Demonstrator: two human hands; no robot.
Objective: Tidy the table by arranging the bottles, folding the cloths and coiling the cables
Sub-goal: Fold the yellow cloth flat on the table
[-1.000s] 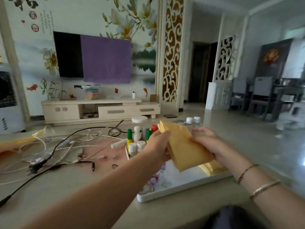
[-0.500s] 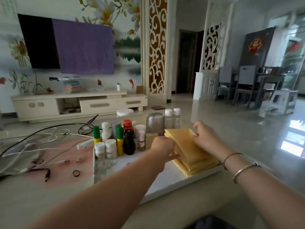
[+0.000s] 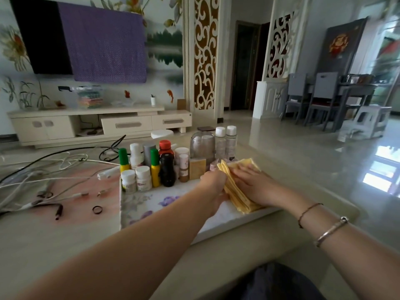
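Wall-mounted television [image 3: 41, 37] under a purple drape [image 3: 106, 43], cream media cabinet [image 3: 97, 124], grey dining chairs [image 3: 324, 94].

A painted floral mural [image 3: 164, 40] covers the far wall, where a dark television [image 3: 41, 40] hangs half covered by a purple cloth [image 3: 106, 44]. Below it stands a low cream TV cabinet [image 3: 129, 123]. A white and gold scrollwork pillar [image 3: 204, 53] stands beside a dark doorway [image 3: 244, 66]. Grey dining chairs [image 3: 322, 94] flank a dining table [image 3: 357, 89] at right. The glossy tiled floor [image 3: 303, 152] reflects window light.
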